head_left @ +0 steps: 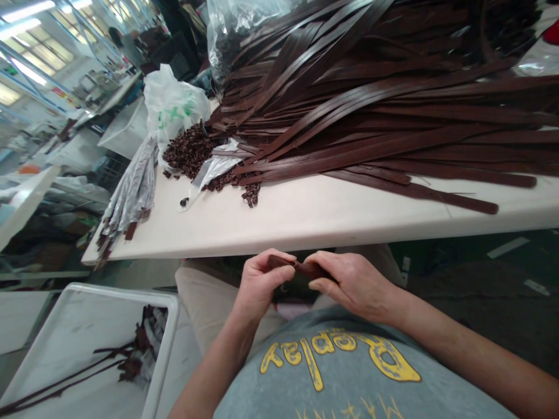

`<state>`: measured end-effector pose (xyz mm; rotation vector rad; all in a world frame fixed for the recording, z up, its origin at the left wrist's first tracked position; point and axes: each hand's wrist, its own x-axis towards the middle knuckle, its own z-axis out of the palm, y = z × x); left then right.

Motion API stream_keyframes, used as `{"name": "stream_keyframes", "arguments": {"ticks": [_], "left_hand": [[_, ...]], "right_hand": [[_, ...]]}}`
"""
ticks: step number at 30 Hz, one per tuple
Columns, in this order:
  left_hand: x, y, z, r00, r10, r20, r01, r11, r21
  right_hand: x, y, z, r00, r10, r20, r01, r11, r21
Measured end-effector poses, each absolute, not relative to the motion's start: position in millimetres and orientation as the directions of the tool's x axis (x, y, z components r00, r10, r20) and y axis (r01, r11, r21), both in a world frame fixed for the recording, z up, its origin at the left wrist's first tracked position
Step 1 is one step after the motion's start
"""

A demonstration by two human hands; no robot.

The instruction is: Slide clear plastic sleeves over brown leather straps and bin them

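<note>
My left hand [261, 285] and my right hand [349, 284] meet just below the table's front edge, above my lap. Between their fingertips they pinch the end of a dark brown leather strap [301, 269]; most of it is hidden by my fingers. On the pale table [305, 221] in front of me lies a big heap of long brown leather straps [384, 110]. To its left sits a pile of small brown loops [190, 150] spilling from a clear bag.
A white plastic bag [172, 105] stands behind the loops. A bundle of straps in grey sleeves [131, 195] hangs over the table's left corner. A white tray [65, 343] at lower left holds a few finished straps. Workbenches stretch off at far left.
</note>
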<state>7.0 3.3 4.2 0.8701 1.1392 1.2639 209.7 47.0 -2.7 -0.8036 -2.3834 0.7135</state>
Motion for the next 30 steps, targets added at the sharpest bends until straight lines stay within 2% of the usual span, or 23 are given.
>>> {"name": "stream_keyframes", "arguments": {"ticks": [4,10,13,19,23,26,30], "left_hand": [[2.0,5.0,7.6,-0.160,0.978,-0.130,-0.272,0.083,0.959],[1.8,3.7,8.2,-0.138,0.984,-0.115,-0.271,0.074,0.960],[-0.9,2.4,6.4,-0.103,0.988,-0.117,-0.251,0.088,0.964],[10.4,-5.2,4.1,0.151,0.967,-0.206,-0.140,0.227,0.964],[14.0,-8.2,1.9,0.148,0.982,-0.120,-0.103,0.136,0.985],[9.2,-6.9,0.6,0.091,0.993,-0.078,-0.127,0.090,0.988],[8.7,-7.1,-0.5,0.034,0.998,-0.056,-0.161,0.061,0.985]], "right_hand": [[220.8,43.1,-9.1,-0.658,0.693,0.293,0.480,0.687,-0.546],[217.9,36.6,-12.3,-0.686,0.659,0.310,0.475,0.727,-0.496],[218.0,35.1,-12.3,-0.710,0.641,0.293,0.452,0.733,-0.508],[214.9,33.1,-4.9,-0.815,0.562,0.140,0.333,0.653,-0.681],[210.6,32.8,0.5,-0.828,0.559,0.040,0.337,0.553,-0.762],[213.8,33.0,1.7,-0.789,0.610,-0.075,0.439,0.474,-0.763],[219.6,29.4,-4.0,-0.747,0.645,-0.162,0.565,0.487,-0.665]]}}
